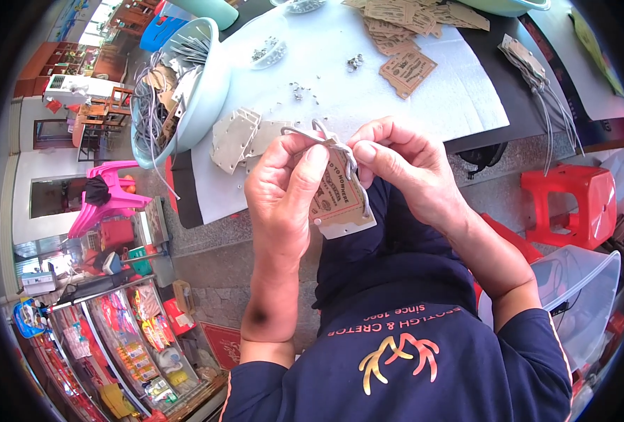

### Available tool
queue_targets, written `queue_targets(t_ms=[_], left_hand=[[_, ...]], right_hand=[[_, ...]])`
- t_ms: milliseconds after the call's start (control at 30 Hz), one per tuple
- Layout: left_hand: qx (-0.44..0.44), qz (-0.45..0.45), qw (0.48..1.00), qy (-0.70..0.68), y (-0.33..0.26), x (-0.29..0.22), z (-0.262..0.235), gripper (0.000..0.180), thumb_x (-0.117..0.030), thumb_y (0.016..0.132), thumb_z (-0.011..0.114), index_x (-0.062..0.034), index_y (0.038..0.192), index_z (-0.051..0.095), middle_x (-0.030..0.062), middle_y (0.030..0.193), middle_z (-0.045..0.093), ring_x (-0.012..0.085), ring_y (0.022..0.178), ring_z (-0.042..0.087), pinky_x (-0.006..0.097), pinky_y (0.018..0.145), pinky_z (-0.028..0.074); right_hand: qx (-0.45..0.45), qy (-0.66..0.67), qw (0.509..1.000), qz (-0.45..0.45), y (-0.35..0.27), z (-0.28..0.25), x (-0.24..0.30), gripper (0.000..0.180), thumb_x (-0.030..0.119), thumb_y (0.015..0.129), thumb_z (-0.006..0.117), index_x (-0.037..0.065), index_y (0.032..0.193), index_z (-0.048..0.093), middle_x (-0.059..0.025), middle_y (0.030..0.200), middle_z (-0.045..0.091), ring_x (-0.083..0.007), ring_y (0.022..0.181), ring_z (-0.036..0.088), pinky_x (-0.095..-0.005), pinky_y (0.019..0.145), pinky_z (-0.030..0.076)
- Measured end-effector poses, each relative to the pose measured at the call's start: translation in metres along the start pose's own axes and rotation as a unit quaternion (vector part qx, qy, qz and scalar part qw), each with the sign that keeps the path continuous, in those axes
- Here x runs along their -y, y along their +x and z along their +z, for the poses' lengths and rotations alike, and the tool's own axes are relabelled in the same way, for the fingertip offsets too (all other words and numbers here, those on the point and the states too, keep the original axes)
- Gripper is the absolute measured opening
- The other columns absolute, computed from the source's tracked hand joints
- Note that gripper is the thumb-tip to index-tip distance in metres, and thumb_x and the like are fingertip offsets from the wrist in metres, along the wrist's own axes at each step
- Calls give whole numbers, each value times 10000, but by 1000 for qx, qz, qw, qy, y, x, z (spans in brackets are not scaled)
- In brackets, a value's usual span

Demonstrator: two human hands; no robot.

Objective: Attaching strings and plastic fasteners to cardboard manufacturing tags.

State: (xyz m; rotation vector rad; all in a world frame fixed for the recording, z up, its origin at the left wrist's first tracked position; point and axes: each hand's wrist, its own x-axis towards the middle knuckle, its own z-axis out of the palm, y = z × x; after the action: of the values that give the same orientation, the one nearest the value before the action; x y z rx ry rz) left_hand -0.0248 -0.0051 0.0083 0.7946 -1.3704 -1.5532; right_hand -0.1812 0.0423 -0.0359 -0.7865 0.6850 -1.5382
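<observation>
Over my lap, in front of the table's near edge, a tan printed cardboard tag (341, 204) hangs from between my hands. My left hand (282, 186) is closed, thumb against fingers, on the tag's upper end and a grey cord (339, 146). The cord loops above the tag, with a length running down its right side. My right hand (414, 165) is pinched beside the cord at the tag's top right; its fingertips seem to hold the cord, though the exact grip is partly hidden. Close beyond my left hand, pale card pieces (236, 137) with small holes lie on the table.
White sheeting (460, 105) covers the table. Small metal bits (300, 92) lie scattered near a clear plastic dish (273, 56). A light blue basin (217, 95) holds cords and tags at left. Piled tags (407, 17) and a corded tag bundle (526, 60) lie right; a red stool (572, 204) stands below.
</observation>
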Motion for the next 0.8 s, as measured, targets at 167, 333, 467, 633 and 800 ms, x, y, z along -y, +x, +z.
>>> queue_targets(t_ms=[167,333,467,633,800], left_hand=[[-1,-31,999,-31,0,-1,0,162,-65,943,566,34,1069,593,57,934,659,56,814,603,199,737,483],[6,-30,999,-26,0,-1,1,160,-68,946,564,32,1068,592,54,940,655,52,823,593,199,746,475],[11,-11,1000,6,0,-2,2,159,-72,949,565,33,1065,590,43,950,643,44,835,573,196,750,461],[10,18,997,68,-1,0,0,138,-31,935,570,40,1051,592,19,927,627,28,813,546,183,725,440],[1,41,989,139,-2,2,2,107,5,916,583,41,1015,600,-9,856,602,5,725,497,163,625,401]], right_hand=[[10,-1,1000,-8,-1,2,2,134,83,938,594,-11,1028,624,-43,964,612,-76,749,556,-224,713,471],[7,-47,998,-27,-3,2,3,136,80,939,593,-17,1031,621,-40,969,604,-67,762,547,-214,707,463],[0,-83,996,-36,-5,3,6,133,68,936,595,-25,1029,618,-41,963,601,-60,748,541,-199,692,455],[-15,-216,975,-56,-4,1,12,116,42,910,619,-25,1004,624,-43,954,607,-62,731,563,-193,646,463],[17,-425,882,-203,3,2,20,132,8,831,672,-4,953,624,-52,867,619,-93,673,598,-223,579,488]])
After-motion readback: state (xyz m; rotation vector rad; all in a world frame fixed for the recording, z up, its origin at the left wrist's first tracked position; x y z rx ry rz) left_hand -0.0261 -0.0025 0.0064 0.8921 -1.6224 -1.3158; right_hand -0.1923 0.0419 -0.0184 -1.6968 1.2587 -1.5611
